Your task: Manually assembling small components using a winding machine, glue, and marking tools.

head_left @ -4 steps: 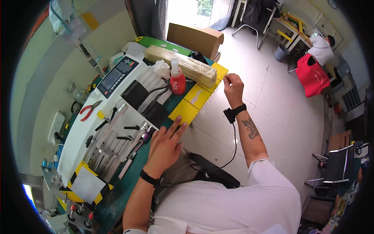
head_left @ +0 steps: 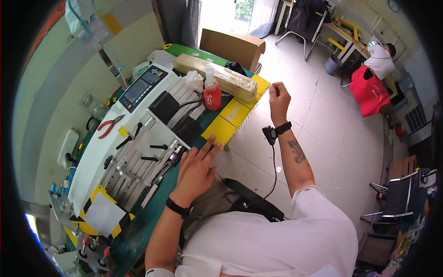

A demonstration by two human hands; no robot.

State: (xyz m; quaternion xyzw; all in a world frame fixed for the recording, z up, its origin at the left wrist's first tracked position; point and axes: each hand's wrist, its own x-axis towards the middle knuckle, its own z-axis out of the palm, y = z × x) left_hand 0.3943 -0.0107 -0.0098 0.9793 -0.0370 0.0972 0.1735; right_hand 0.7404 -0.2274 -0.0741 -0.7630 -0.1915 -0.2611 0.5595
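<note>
Daylight pouring through the glass (head_left: 221, 18) at twelve o'clock, pale tiled floor (head_left: 323, 92) gleaming at two, dark chair (head_left: 398, 198) at four, cream wall (head_left: 67, 106) rising at nine!

Right hand (head_left: 279, 99): fingertips pinched; too small to tell whether anything sits between them.
Yellow board (head_left: 222, 131): partly hidden by the wrapped bundle (head_left: 212, 76), its near corner by the left hand's (head_left: 194, 174) fingertips.
Thin fringe (head_left: 244, 121): too fine to identify.
Left sleeve (head_left: 159, 272): cut off by the lower edge.
Co-worker (head_left: 380, 61): handwork too small to make out.
</note>
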